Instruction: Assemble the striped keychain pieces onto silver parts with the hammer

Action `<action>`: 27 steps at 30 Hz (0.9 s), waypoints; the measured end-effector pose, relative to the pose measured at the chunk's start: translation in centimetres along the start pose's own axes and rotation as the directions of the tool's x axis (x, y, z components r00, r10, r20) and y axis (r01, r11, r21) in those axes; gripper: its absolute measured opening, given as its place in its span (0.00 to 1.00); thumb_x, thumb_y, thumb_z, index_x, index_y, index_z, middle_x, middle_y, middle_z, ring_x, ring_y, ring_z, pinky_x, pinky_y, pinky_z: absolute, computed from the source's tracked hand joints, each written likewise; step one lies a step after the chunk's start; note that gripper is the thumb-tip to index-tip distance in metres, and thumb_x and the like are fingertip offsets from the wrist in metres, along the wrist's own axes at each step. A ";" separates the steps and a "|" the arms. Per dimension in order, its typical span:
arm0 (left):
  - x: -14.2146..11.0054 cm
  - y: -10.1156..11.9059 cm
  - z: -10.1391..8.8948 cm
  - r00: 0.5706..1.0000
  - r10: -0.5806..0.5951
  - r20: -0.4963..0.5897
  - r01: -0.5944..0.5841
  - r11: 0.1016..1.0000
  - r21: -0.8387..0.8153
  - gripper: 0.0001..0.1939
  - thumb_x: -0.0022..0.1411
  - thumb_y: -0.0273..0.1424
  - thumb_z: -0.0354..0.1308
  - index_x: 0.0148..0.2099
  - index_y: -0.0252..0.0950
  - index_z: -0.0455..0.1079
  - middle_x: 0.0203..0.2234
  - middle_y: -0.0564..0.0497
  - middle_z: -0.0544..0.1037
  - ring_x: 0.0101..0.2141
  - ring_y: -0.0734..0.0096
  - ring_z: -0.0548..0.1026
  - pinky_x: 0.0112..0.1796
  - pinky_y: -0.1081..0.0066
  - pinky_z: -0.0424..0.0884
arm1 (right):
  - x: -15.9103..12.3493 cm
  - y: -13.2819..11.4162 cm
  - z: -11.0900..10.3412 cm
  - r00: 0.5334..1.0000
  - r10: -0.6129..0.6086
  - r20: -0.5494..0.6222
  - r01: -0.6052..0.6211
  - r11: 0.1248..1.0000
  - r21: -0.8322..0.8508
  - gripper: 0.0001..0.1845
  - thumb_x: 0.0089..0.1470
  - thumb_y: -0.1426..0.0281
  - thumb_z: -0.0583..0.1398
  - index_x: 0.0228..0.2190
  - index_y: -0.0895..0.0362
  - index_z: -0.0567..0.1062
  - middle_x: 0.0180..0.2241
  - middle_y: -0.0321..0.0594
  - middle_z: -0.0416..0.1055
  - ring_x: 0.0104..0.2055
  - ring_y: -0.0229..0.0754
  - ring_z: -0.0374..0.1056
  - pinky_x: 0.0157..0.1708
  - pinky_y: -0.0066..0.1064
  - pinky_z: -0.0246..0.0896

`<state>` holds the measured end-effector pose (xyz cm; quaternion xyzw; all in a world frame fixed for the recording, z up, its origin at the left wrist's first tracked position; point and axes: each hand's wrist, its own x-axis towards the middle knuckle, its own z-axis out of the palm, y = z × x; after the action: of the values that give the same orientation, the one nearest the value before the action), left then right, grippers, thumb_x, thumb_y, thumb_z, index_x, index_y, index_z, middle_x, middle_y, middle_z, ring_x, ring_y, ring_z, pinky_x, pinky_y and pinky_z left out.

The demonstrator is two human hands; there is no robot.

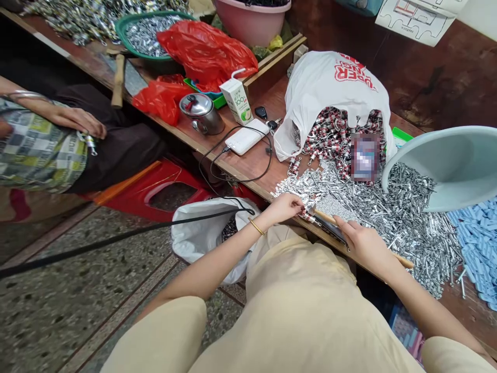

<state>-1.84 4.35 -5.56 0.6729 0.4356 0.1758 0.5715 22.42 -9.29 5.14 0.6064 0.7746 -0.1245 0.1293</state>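
Note:
At the table's front edge my left hand point(286, 208) is closed in a pinch, its fingertips at a small red-and-silver metal fitting point(310, 217). My right hand point(367, 246) wraps round a long, thin wooden-handled tool point(403, 260). That tool's far end reaches to the fitting, close to my left fingertips; its tip is too small to make out clearly. A dark metal bar lies along the edge below it. Just beyond both hands spreads a heap of silver metal pins point(365, 199). More red-and-silver fittings point(330, 132) spill from a white plastic bag point(330, 77).
A grey-blue basin point(462, 160) lies tipped on the right, beside blue plastic pieces point(477, 248). Leftward are a white power bank point(246, 137) with cable, a metal mug point(202, 114) and a drink carton point(236, 98). A white-lined sack point(198, 233) stands below. Another person's hand point(79, 120) holds a fitting.

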 end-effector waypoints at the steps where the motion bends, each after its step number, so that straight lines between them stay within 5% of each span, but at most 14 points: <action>1: 0.0 0.0 0.1 1.000 0.004 -0.022 -0.003 0.999 0.033 0.07 0.53 0.27 0.58 0.32 0.32 0.77 0.23 0.52 0.80 0.26 0.72 0.76 0.30 0.77 0.68 | 0.0 0.0 -0.3 1.000 0.006 -0.013 -0.006 1.000 0.015 0.27 0.70 0.70 0.46 0.67 0.51 0.61 0.38 0.44 0.75 0.32 0.44 0.73 0.30 0.31 0.58; 16: -0.3 0.6 0.3 1.000 -0.001 -0.006 0.001 1.000 0.004 0.07 0.53 0.25 0.58 0.33 0.32 0.77 0.21 0.53 0.77 0.25 0.73 0.74 0.29 0.76 0.68 | 0.5 -0.1 0.3 1.000 0.005 -0.007 -0.005 1.000 -0.014 0.28 0.68 0.71 0.49 0.68 0.50 0.62 0.37 0.43 0.74 0.31 0.43 0.71 0.28 0.30 0.54; 19: -1.2 1.0 0.4 0.997 0.026 -0.068 -0.035 0.992 -0.123 0.13 0.53 0.26 0.57 0.42 0.34 0.76 0.23 0.55 0.76 0.24 0.74 0.74 0.29 0.76 0.71 | 0.5 1.0 1.7 0.988 0.070 -0.135 -0.067 0.997 0.022 0.27 0.70 0.69 0.48 0.67 0.48 0.63 0.37 0.43 0.74 0.35 0.43 0.70 0.31 0.30 0.57; 23: -2.2 1.1 0.7 0.982 0.034 -0.186 -0.083 0.962 -0.261 0.09 0.59 0.31 0.56 0.37 0.34 0.75 0.35 0.48 0.79 0.36 0.68 0.79 0.37 0.70 0.79 | 0.3 2.8 5.3 0.917 0.229 -0.326 -0.226 0.973 0.048 0.29 0.67 0.74 0.48 0.65 0.47 0.66 0.46 0.46 0.74 0.43 0.46 0.67 0.40 0.32 0.61; 27: -2.7 1.1 1.3 0.976 0.131 -0.173 -0.172 0.953 -0.249 0.13 0.61 0.32 0.55 0.44 0.36 0.78 0.45 0.45 0.76 0.44 0.64 0.79 0.44 0.64 0.82 | 0.4 5.2 7.5 0.858 0.293 -0.422 -0.269 0.956 0.117 0.24 0.66 0.72 0.51 0.59 0.48 0.73 0.54 0.47 0.71 0.53 0.51 0.61 0.47 0.38 0.62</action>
<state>-1.95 1.42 -4.18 0.6071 0.3984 0.3268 0.6049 27.74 -10.35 -2.17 0.7285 0.6834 0.0131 -0.0463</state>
